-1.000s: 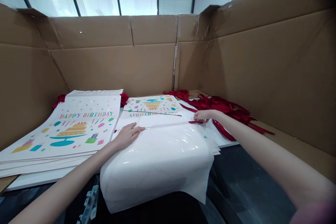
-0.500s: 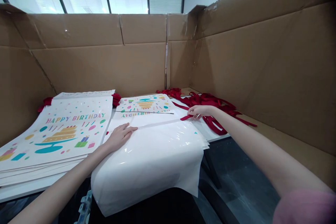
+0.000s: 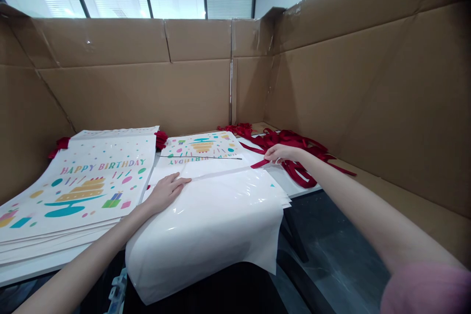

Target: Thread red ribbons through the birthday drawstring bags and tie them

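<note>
"Across the tabletop (image 3: 22, 274), where is the white sheet (image 3: 206, 225)?"

"In the middle, glossy, its near part drooping over the front edge."

"And the hands?"

"The left hand (image 3: 170, 191) lies spread on the sheet, toward its left side, gripping nothing. The right hand (image 3: 279, 153) pinches a red ribbon (image 3: 259, 163) between thumb and fingers, its end pointing left by the sheet's right side."

"What is beyond them?"

"A printed sheet (image 3: 200, 144), its cake upside down, with a thin dark rod (image 3: 198, 157) lying across it. A tangled ribbon heap (image 3: 300, 140) is behind the right hand."

"And on the left?"

"A birthday stack (image 3: 91, 191), cake upright, with red bunches at both sides of its far end. Cardboard walls (image 3: 147, 93) stand around the back and sides."
</note>
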A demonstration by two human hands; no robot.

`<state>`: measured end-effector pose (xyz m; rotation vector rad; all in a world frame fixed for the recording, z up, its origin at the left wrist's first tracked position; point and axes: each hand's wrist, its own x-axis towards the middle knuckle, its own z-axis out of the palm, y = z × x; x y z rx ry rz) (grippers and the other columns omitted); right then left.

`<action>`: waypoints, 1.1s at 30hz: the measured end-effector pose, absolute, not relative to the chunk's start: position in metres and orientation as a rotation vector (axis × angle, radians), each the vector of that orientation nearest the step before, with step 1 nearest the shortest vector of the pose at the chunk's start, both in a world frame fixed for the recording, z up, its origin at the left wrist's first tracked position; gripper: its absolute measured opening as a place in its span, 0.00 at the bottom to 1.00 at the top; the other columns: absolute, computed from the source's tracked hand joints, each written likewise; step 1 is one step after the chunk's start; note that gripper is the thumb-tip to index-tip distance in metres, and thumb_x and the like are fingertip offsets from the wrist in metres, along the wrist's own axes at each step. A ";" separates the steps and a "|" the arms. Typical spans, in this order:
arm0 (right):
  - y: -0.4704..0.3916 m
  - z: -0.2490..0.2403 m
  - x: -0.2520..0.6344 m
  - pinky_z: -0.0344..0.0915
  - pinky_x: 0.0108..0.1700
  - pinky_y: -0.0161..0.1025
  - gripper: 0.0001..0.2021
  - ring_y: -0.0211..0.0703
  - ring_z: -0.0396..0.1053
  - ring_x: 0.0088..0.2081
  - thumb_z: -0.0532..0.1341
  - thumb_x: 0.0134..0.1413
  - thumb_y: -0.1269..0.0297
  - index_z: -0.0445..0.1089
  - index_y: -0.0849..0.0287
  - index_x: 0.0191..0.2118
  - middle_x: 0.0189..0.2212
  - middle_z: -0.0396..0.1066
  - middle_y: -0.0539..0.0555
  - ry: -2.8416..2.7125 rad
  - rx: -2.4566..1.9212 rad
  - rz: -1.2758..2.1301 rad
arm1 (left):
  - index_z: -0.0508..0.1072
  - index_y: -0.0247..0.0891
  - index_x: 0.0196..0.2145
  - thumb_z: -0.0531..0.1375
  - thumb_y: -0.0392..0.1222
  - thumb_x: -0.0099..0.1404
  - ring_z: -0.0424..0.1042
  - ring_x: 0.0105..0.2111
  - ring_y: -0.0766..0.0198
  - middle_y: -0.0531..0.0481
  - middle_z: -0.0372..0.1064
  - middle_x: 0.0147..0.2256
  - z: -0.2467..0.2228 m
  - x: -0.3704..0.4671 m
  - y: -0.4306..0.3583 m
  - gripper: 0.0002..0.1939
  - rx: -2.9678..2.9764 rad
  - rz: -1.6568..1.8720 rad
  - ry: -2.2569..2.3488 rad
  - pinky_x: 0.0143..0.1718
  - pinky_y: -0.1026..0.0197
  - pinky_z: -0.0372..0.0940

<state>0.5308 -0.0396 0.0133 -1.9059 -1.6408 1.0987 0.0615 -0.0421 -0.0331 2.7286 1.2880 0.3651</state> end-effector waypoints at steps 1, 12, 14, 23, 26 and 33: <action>-0.039 0.013 0.531 0.62 0.32 0.33 0.14 0.41 0.68 0.33 0.69 0.34 0.58 0.72 0.61 0.28 0.30 0.70 0.55 -1.639 -1.901 1.096 | 0.64 0.51 0.56 0.41 0.48 0.71 0.54 0.59 0.51 0.48 0.57 0.58 -0.033 0.062 -0.042 0.22 2.729 0.365 1.287 0.57 0.46 0.53; -0.036 0.009 0.532 0.62 0.32 0.34 0.14 0.39 0.66 0.31 0.70 0.33 0.58 0.73 0.62 0.28 0.28 0.70 0.54 -1.615 -1.896 1.055 | 0.62 0.52 0.58 0.41 0.48 0.71 0.50 0.61 0.51 0.50 0.51 0.62 -0.034 0.061 -0.041 0.22 2.720 0.323 1.306 0.59 0.46 0.50; -0.035 0.009 0.533 0.62 0.31 0.33 0.14 0.38 0.65 0.30 0.70 0.34 0.59 0.73 0.62 0.28 0.27 0.70 0.54 -1.610 -1.897 1.055 | 0.61 0.52 0.59 0.41 0.48 0.71 0.50 0.61 0.51 0.50 0.50 0.62 -0.035 0.061 -0.040 0.22 2.725 0.310 1.312 0.59 0.47 0.50; -0.037 0.006 0.534 0.61 0.29 0.32 0.13 0.35 0.63 0.26 0.70 0.33 0.60 0.72 0.62 0.28 0.24 0.68 0.52 -1.577 -1.874 1.054 | 0.57 0.54 0.61 0.41 0.48 0.71 0.50 0.62 0.50 0.51 0.49 0.63 -0.038 0.059 -0.037 0.22 2.743 0.292 1.312 0.59 0.47 0.49; -0.038 0.004 0.533 0.62 0.30 0.33 0.13 0.34 0.62 0.25 0.70 0.34 0.60 0.72 0.62 0.27 0.22 0.67 0.51 -1.560 -1.867 1.050 | 0.57 0.55 0.61 0.41 0.48 0.71 0.49 0.62 0.50 0.50 0.48 0.63 -0.038 0.059 -0.037 0.22 2.742 0.283 1.311 0.59 0.47 0.49; -0.041 -0.003 0.532 0.63 0.30 0.32 0.12 0.36 0.64 0.25 0.69 0.34 0.61 0.72 0.62 0.26 0.21 0.68 0.52 -1.533 -1.842 1.045 | 0.58 0.53 0.60 0.41 0.49 0.71 0.50 0.61 0.51 0.52 0.49 0.63 -0.038 0.059 -0.038 0.22 2.744 0.333 1.300 0.59 0.48 0.50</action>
